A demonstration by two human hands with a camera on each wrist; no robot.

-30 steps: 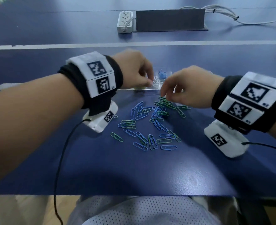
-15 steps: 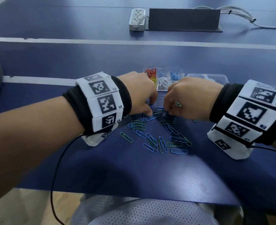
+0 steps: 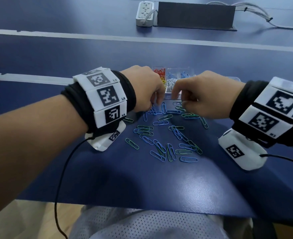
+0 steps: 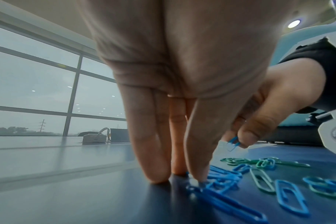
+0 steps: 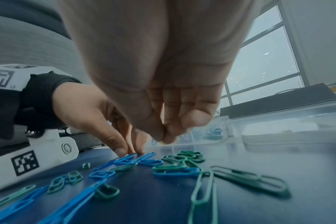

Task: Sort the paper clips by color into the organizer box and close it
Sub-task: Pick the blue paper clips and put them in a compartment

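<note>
Head view, right hand [image 3: 209, 97] now lifted, pinching blue clip [image 4: 232, 143]

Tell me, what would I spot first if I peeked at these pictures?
Probably the scatter of thin blue and green wire paper clips on the dark blue table, between two wrists wearing white bands. The right hand pinches one blue paper clip, while the left hand presses its fingertips among the clips. Behind them sits a clear plastic organizer box.

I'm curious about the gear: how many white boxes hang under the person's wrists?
2. The left box sits under the left wrist, left of the clips; the right box sits under the right wrist, right of them. None seems hidden.
</note>
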